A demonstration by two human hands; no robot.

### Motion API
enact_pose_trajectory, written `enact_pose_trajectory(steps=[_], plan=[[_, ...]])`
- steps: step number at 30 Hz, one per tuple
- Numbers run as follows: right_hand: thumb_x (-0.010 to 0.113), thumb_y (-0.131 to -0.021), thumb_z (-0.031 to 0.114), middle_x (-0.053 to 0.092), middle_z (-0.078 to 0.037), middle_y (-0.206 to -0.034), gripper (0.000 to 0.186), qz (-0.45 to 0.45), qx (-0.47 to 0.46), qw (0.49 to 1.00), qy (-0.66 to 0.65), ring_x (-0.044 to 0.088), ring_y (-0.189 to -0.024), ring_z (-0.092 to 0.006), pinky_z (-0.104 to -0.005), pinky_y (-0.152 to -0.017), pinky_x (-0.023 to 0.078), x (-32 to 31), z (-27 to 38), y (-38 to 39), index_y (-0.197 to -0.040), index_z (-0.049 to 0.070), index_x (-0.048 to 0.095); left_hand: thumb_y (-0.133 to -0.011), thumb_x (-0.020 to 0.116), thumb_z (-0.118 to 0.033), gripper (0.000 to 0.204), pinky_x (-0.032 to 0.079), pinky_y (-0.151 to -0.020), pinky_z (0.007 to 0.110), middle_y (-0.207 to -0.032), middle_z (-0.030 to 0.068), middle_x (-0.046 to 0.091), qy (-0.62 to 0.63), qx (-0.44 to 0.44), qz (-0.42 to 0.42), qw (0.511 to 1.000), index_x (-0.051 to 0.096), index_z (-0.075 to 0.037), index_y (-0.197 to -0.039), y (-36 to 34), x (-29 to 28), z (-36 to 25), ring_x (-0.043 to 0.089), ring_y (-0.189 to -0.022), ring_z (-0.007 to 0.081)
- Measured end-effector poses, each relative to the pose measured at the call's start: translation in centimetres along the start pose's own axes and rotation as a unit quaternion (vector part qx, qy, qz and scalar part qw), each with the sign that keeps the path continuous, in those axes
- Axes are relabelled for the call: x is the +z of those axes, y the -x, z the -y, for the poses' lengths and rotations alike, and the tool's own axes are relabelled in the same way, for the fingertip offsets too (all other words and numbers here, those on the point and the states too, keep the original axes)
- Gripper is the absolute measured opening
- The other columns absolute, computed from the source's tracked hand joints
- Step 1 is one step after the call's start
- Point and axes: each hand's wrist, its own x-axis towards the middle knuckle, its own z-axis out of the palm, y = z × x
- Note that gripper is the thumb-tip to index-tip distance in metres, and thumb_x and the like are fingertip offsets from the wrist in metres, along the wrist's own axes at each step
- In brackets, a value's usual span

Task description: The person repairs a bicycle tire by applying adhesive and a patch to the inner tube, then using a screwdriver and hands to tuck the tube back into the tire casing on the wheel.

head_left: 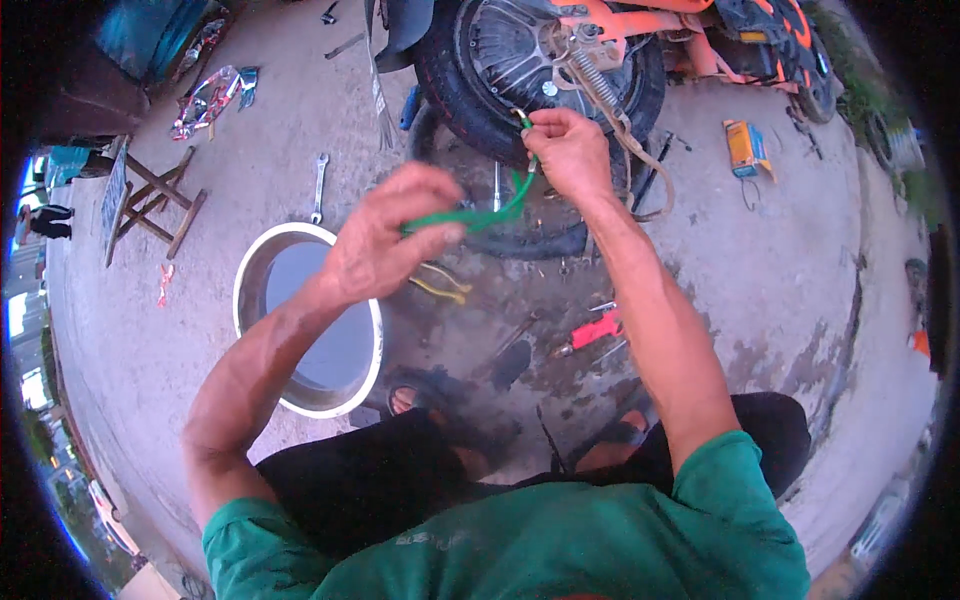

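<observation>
My right hand (568,150) pinches the fitting at the end of a thin green air hose (528,182), close to the rim of a scooter wheel (448,85). Whether the fitting sits on a valve is hidden by my fingers. From there the hose bends back to my left hand (395,225), which is smeared by motion. The green line passes between its thumb and curled fingers, loosely gripped. A black tyre or tube (540,246) lies on the ground under the wheel.
A white-rimmed basin of water (330,340) stands left, with a wrench (320,190) behind it. Yellow-handled pliers (440,285) and a red power tool (592,330) lie on the ground. A folding stool (150,200) and a yellow-and-blue box (747,148) stand farther out.
</observation>
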Motion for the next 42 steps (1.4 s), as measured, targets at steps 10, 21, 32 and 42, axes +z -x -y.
enact_pose_trajectory(steps=[10,21,32,42], plan=[[0.08,-0.082,0.022,0.079,-0.01,-0.096,0.033,0.057,0.024,0.986,-0.153,0.072,-0.087,-0.0128,-0.029,-0.078,0.058,-1.1,-2.1,-0.2,-0.109,0.003,0.076,-0.097,0.065,-0.02,0.014,0.05,-0.065,0.034,-0.079,0.008,0.066,0.616,-0.078,-0.087,0.779,0.061,-0.006,-0.095,-10.1,8.6,-1.9,0.062,-0.067,0.0195],[0.077,-0.083,0.022,0.077,-0.014,-0.094,0.032,-0.053,-0.137,0.981,0.128,0.076,-0.088,-0.0299,-0.0389,-0.084,0.059,0.6,-1.0,3.7,-0.108,0.003,0.074,-0.098,0.054,-0.022,0.018,0.025,-0.045,0.03,-0.057,-0.0013,0.034,0.598,-0.298,-0.298,0.681,0.058,-0.005,-0.098,-4.5,12.5,5.3,0.029,-0.046,0.0117],[0.075,-0.089,0.019,0.073,-0.008,-0.086,0.028,0.002,0.041,0.999,0.013,0.067,-0.078,-0.0148,-0.0305,-0.073,0.054,-0.8,-2.8,3.4,-0.105,-0.003,0.069,-0.094,0.051,-0.013,0.026,0.027,-0.045,0.032,-0.061,0.0048,0.043,0.617,-0.208,-0.298,0.698,0.06,0.0,-0.114,-5.4,10.9,8.2,0.032,-0.047,0.0135],[0.074,-0.093,0.015,0.073,-0.008,-0.086,0.025,-0.033,0.039,0.989,-0.141,0.071,-0.077,-0.0152,-0.03,-0.07,0.055,0.5,-3.9,4.3,-0.109,-0.002,0.065,-0.1,0.062,-0.022,0.025,0.036,-0.044,0.03,-0.075,0.0053,0.06,0.592,-0.209,-0.311,0.714,0.059,-0.002,-0.114,-6.2,10.5,9.4,0.045,-0.051,0.0118]])
